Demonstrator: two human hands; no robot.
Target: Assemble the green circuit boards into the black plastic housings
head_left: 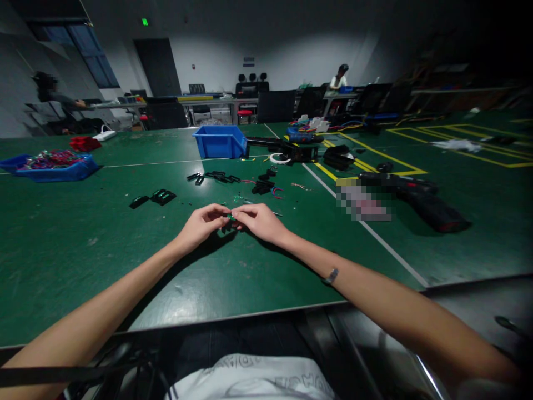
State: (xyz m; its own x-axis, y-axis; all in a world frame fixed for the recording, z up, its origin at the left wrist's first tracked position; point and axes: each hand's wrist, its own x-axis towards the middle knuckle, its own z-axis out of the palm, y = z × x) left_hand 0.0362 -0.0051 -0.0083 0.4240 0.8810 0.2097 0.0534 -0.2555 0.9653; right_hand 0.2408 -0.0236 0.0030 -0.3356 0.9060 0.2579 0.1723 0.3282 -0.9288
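A small green circuit board (231, 217) is pinched between the fingertips of both hands, just above the green table (183, 289). My left hand (207, 220) closes on its left side, and my right hand (259, 220) grips it from the right. The fingers hide most of the board. Just beyond the hands lie tiny green pieces (239, 197) and a thin rod-like tool (276, 214). To the left are black cases with green inside (162, 196). Several black frame-shaped parts (220, 176) and a pile of black parts (263, 185) lie farther back.
A blue bin (220, 141) stands at the back. On the left, a blue tray (62, 172) holds colourful wires beside a red item (84, 143). A black power tool (428, 200) lies to the right, near yellow tape markings. Two people sit at the far tables.
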